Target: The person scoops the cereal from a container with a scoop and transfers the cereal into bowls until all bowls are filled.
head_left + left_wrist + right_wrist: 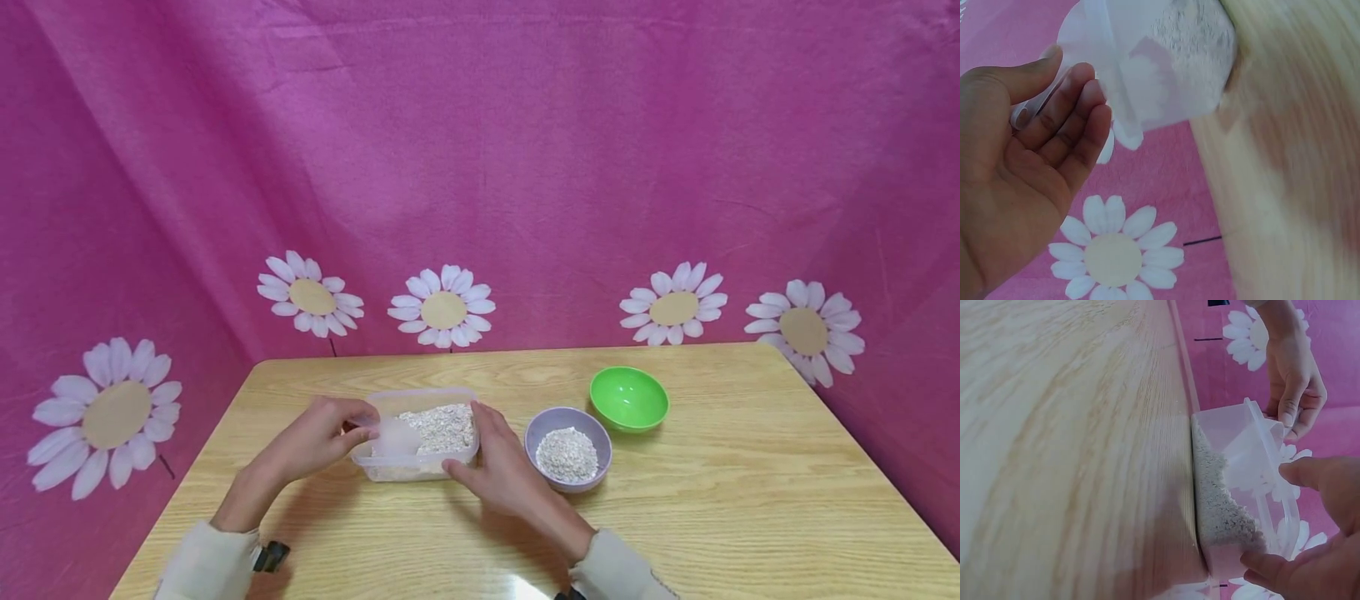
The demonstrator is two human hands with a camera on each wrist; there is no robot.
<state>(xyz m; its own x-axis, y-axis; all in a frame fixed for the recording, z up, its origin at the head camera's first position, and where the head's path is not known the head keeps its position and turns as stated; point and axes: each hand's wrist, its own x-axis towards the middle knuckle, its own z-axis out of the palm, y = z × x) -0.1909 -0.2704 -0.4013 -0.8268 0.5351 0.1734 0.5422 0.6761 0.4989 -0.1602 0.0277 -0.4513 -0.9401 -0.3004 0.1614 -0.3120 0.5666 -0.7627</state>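
Two hands at one tub. Left hand (318, 437): thumb and curved fingers pinch the handle of a translucent scoop (397, 437), whose bowl lies inside the tub (420, 473) at its left end, against the flakes (450, 427). Right hand (506, 475): the tub's right end is gripped, thumb on the near wall, fingers at the end wall. The tub stands on the table (750, 483); seen from the right wrist, its flakes bank higher toward the right hand. Just beyond that hand, to its right, sits a purple bowl (556, 418) with a mound of similar flakes; behind it and further right, a green bowl (628, 400). Whether the bowls touch cannot be told. Pink cloth (480, 167) with printed daisies (442, 310) hangs behind. Step in hand, as judged: loading the scoop while the tub is steadied. The next move calls for pushing the scoop under the higher flakes, then lifting it level, lest flakes spill over the rim.
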